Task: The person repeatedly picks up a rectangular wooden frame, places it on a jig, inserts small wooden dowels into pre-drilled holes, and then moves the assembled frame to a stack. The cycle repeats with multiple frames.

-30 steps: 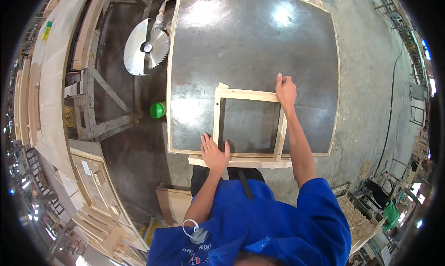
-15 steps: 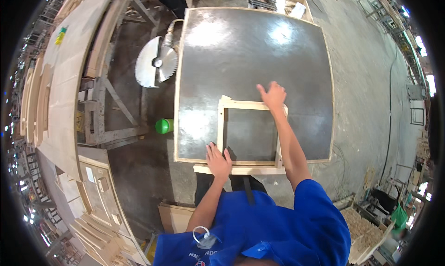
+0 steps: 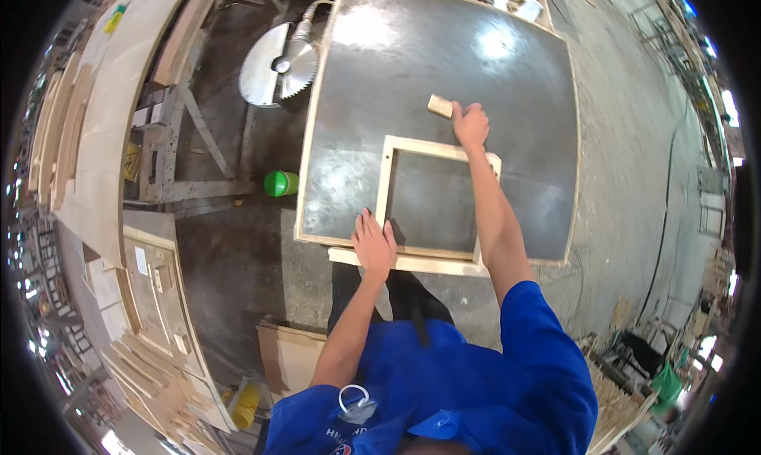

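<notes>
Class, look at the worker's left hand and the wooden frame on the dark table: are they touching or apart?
Touching. The head view shows the left hand lying flat on the wooden frame's near left corner, no gap visible.

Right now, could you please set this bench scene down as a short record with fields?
Left hand: flat on the near left corner of the wooden frame
Right hand: reaching past the frame's far rail, at a small wood block
Surface: dark panel with pale wood edging
Beside it: circular saw blade, green cap
</notes>
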Demonstrator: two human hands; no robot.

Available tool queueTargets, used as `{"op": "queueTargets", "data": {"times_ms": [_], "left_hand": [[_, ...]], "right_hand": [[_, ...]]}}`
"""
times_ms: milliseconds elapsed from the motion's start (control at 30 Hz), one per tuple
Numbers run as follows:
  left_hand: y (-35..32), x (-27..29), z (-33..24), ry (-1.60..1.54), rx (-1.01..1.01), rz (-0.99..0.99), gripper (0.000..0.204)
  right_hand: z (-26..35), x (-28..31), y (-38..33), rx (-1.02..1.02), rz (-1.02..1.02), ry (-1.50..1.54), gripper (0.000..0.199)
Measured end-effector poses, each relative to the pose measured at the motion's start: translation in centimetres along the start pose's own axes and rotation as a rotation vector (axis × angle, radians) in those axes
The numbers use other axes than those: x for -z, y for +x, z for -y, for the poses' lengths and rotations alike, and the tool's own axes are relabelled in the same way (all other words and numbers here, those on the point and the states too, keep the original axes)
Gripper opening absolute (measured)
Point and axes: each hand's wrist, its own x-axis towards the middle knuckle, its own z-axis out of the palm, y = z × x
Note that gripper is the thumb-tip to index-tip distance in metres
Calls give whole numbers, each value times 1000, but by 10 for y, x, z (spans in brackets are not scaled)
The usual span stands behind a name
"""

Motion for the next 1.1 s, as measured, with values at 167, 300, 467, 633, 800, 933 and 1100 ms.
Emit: {"op": "queueTargets", "data": {"times_ms": [167, 300, 467, 633, 800, 933, 1100], "left_hand": [[9, 17, 30, -399, -33, 143, 42], [19, 57, 38, -450, 68, 553, 31], [32, 50, 45, -463, -13, 649, 25], [27, 32, 59, -601, 22, 596, 30], [3, 21, 12, -189, -6, 130, 53], [-9, -2, 7, -78, -18, -36, 28], [-12, -3, 13, -75, -70, -89, 31]], "right_hand": [[-111, 79, -21, -79, 124, 175, 48], [-134, 105, -50, -260, 461, 416, 47], [-147, 90, -57, -186, 377, 295, 43], [-123, 99, -53, -228, 400, 112, 40], [-109, 83, -28, -94, 280, 135, 41], [-69, 48, 13, 108, 168, 136, 47], [-8, -3, 39, 276, 216, 124, 45]]}}
